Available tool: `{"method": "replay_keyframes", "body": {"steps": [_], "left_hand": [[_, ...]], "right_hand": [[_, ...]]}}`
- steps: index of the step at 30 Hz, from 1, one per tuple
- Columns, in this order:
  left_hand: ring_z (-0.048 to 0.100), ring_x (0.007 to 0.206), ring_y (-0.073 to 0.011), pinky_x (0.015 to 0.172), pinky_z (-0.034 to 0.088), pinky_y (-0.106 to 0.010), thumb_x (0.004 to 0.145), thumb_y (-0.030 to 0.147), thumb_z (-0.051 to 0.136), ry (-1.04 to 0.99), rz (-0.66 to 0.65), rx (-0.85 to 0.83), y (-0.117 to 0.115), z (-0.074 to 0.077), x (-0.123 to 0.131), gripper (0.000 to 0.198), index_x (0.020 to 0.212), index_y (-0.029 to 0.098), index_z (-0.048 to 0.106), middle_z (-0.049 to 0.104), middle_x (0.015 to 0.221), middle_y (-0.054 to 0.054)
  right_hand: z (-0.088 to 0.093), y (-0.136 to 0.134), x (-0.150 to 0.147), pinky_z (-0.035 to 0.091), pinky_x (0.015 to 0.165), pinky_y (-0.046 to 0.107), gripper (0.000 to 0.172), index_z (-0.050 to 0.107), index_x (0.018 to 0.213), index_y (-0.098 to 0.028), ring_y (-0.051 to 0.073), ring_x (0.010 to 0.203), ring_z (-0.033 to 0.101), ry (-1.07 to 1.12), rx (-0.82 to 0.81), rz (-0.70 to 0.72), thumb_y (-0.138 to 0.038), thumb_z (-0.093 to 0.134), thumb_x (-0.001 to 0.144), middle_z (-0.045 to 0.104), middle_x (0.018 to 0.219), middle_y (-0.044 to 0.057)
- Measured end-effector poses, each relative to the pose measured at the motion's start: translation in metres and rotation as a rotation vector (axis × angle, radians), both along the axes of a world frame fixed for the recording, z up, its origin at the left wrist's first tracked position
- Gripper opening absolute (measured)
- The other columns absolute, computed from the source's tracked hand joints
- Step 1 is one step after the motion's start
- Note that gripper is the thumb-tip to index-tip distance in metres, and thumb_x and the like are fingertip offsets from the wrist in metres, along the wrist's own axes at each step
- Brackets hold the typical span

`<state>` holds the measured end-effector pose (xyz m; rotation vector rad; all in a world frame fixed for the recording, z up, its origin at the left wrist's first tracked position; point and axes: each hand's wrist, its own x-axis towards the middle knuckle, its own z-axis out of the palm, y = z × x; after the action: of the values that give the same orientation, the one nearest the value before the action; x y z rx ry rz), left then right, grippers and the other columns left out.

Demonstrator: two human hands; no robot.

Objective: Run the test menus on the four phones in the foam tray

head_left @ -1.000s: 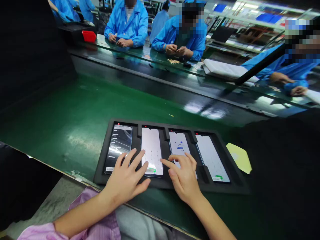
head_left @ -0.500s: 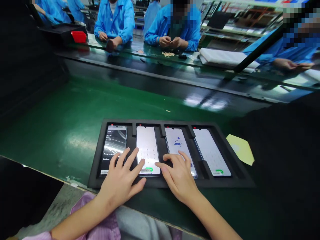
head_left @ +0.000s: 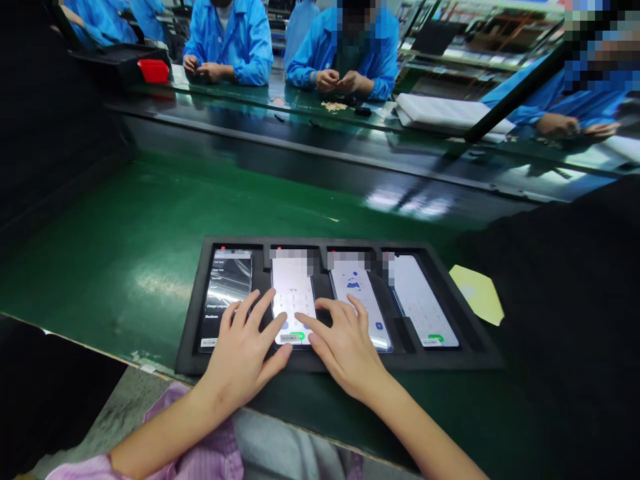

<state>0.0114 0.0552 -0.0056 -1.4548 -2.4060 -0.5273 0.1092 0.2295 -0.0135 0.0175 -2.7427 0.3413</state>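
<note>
A black foam tray [head_left: 193, 333] on the green bench holds several smartphones in separate slots. My left hand [head_left: 245, 350], fingers spread, lies over the lower parts of the dark-menu phone [head_left: 230, 273] and the keypad phone [head_left: 294, 277]. Above the keypad phone's lower right is my right hand [head_left: 347, 343], its fingers apart and the index finger stretched over the number keys. Whether that fingertip touches the glass I cannot tell. Part of the phone with a blue picture [head_left: 354, 283] is covered by my right hand. At the right end lies another white-screened phone [head_left: 425, 300].
A yellow paper note [head_left: 477, 293] lies right of the tray. Beyond a raised dark ledge, co-workers in blue jackets [head_left: 230, 40] sit at a bench with a red bin [head_left: 153, 71] and a white stack of sheets [head_left: 450, 115]. Dark material borders both sides.
My right hand has shifted left, its index finger now further over the keypad. Small characters have appeared above the number keys. My left hand stays almost in place.
</note>
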Motion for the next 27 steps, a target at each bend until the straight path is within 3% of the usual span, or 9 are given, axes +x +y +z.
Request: {"method": "replay_keyframes", "body": {"steps": [5,14,19,27], "left_hand": [[0.044,0.116,-0.0303,0.088,0.036,-0.045,0.088,0.035,0.039,0.008,0.032,-0.042,0.0026,-0.0023,0.0002,0.032,0.106,0.024,0.064,0.052,0.129,-0.01],[0.044,0.116,-0.0286,0.087,0.036,-0.044,0.089,0.032,0.038,0.044,0.009,0.01,-0.0001,-0.0005,0.0012,0.031,0.107,0.026,0.063,0.054,0.126,-0.01],[0.045,0.115,-0.0287,0.088,0.035,-0.044,0.088,0.032,0.041,-0.024,0.007,0.044,0.0003,-0.0022,0.0032,0.027,0.09,0.026,0.068,0.056,0.125,-0.007],[0.048,0.113,-0.0275,0.088,0.035,-0.043,0.086,0.029,0.044,-0.039,0.038,0.044,0.001,-0.0031,0.004,0.025,0.093,0.026,0.068,0.057,0.124,-0.007]], "right_hand": [[0.0005,0.0011,0.0013,0.021,0.099,0.049,0.039,0.063,0.105,-0.023,0.021,0.1,0.046,0.042,-0.039,-0.025,-0.029,0.025,0.095,0.052,0.102,0.009],[0.0021,0.0022,0.0035,0.023,0.098,0.044,0.039,0.065,0.078,-0.021,0.017,0.088,0.05,0.106,-0.144,-0.048,-0.02,0.029,0.093,0.053,0.088,0.005],[0.0025,0.0028,0.0036,0.021,0.099,0.045,0.038,0.065,0.083,-0.022,0.018,0.09,0.051,0.08,-0.151,-0.055,-0.021,0.029,0.093,0.054,0.09,0.005],[0.0055,0.0056,0.0067,0.023,0.099,0.044,0.037,0.065,0.087,-0.022,0.016,0.088,0.052,0.099,-0.154,-0.033,-0.02,0.028,0.092,0.054,0.088,0.004]]}}
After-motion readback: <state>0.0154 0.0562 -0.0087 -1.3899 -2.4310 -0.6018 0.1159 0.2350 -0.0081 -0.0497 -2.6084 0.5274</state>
